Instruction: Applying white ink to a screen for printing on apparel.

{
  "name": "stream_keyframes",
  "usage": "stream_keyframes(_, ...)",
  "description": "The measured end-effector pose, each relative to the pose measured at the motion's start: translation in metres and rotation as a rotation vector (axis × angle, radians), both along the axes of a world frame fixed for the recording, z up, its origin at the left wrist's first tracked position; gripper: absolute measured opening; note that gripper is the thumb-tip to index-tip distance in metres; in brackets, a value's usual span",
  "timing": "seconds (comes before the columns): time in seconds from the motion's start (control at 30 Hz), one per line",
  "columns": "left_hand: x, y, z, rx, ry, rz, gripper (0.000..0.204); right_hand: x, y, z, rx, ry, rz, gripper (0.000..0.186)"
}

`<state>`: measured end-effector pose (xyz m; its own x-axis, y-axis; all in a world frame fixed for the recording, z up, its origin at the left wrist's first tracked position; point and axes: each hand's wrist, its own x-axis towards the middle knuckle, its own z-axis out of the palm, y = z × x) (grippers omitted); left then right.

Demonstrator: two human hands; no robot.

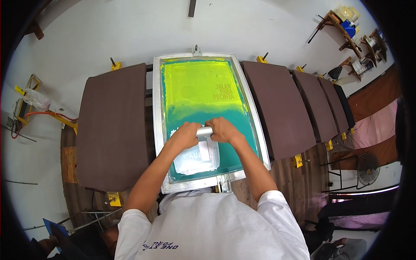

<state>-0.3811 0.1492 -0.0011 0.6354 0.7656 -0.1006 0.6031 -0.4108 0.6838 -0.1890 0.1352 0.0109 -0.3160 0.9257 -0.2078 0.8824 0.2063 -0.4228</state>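
Both of my hands grip a silver squeegee [204, 131], whose bar shows between the two fists. My left hand [186, 135] is closed round its left part, and my right hand [220, 130] round its right part. Under them lies a screen printing frame [158, 99] with a pale metal rim. Its mesh [197, 82] is bright yellow-green at the far end and teal at the near end, with lettering at the right. A whitish, glossy patch [195, 167] lies on the near left of the mesh; I cannot tell exactly what it is. The squeegee's lower edge is hidden.
A brown padded board [112, 125] stands left of the frame, and several more boards [279, 110] run off to the right. Yellow clamps [114, 199] stick out at their ends. A fan [368, 169] stands at the right, near wall shelves [342, 34]. Another person's hand [340, 242] shows at the lower right.
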Motion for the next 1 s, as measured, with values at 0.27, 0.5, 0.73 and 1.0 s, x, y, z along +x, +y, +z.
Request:
stream_keyframes(0.27, -0.01, -0.062, -0.015, -0.024, -0.06, -0.061, 0.047, -0.012, -0.086, -0.012, 0.082, 0.161, -0.102, 0.029)
stream_keyframes(0.5, -0.026, -0.098, 0.026, -0.261, -0.019, -0.094, 0.042, -0.026, -0.128, 0.01, -0.078, 0.105, -0.089, 0.033)
stream_keyframes(0.73, -0.03, -0.05, 0.011, -0.101, -0.09, 0.16, 0.044, -0.035, -0.048, 0.008, 0.041, 0.055, -0.021, 0.031)
stream_keyframes(1.0, -0.034, -0.157, -0.031, 0.167, -0.082, 0.14, 0.058, -0.042, -0.145, -0.01, 0.1, 0.108, -0.008, 0.055)
